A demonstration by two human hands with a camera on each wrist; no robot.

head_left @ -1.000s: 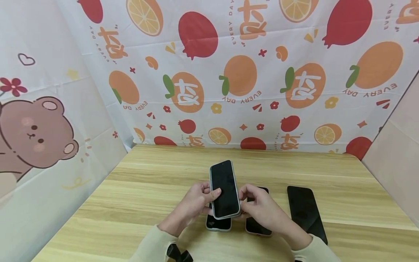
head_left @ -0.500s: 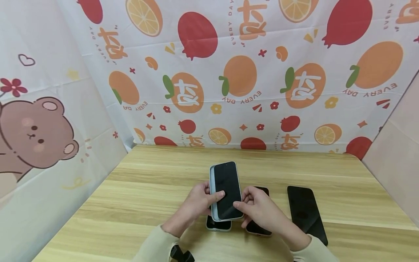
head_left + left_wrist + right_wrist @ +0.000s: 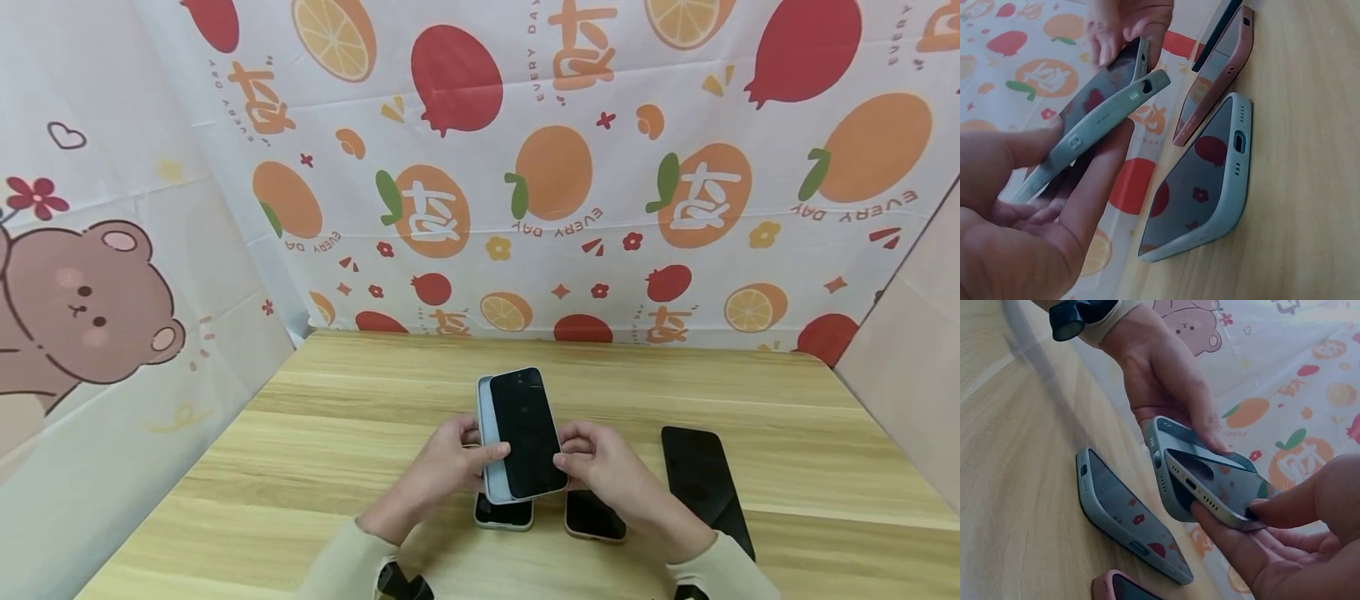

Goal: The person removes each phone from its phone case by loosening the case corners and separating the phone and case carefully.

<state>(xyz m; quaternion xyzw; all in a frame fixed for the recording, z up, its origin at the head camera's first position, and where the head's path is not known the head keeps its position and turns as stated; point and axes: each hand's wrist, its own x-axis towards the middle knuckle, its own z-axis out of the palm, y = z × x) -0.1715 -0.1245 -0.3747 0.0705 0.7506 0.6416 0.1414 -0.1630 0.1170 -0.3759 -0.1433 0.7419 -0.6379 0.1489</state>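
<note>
My left hand (image 3: 450, 460) grips a pale blue-green phone case (image 3: 491, 429) by its left edge, thumb across the front and fingers behind. A black-screened phone (image 3: 531, 433) lies tilted, partly out of the case on its right side. In the right wrist view, a gap shows between the phone's bottom edge (image 3: 1200, 490) and the case wall (image 3: 1161, 465). My right hand (image 3: 611, 467) pinches the phone's lower right edge between thumb and fingers. Both are held above the table.
Below my hands, a phone in a pale green case (image 3: 504, 515) and one in a pink case (image 3: 596, 517) lie on the wooden table (image 3: 360, 375). A larger black phone (image 3: 705, 483) lies at the right. A fruit-print cloth (image 3: 555, 275) hangs behind.
The phone has shifted right out of the case, first lying in it, now showing a wide strip of the case's inside. My right hand has moved slightly right with it.
</note>
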